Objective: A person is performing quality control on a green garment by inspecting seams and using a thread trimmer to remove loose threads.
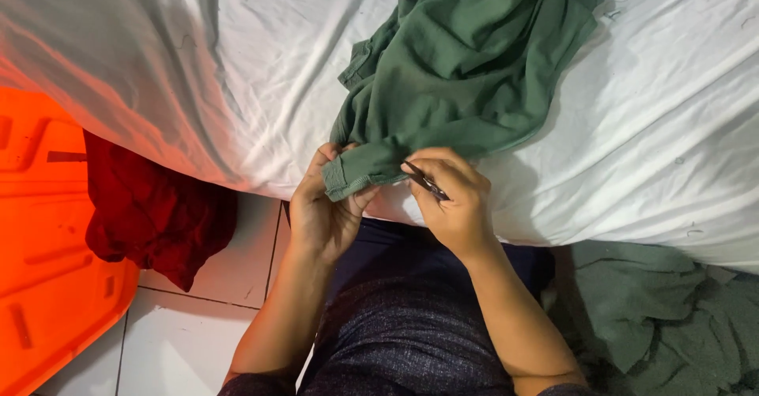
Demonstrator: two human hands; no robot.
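Left hand (322,206) pinches the cuff of the green garment (458,64) at the bed (648,127) edge, while the right hand (452,198) closes on a small dark tool (427,181) against it. Soft, light cloth, I'd judge, best gripped at that firmer hem; open sheet beyond, red cloth (150,214) and orange bin (39,238) crowding left.

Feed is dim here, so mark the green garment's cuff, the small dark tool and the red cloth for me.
green garment's cuff (353,176), head view, on the hemmed end.
small dark tool (427,182), head view, mid-shaft.
red cloth (154,210), head view, centre of the heap.
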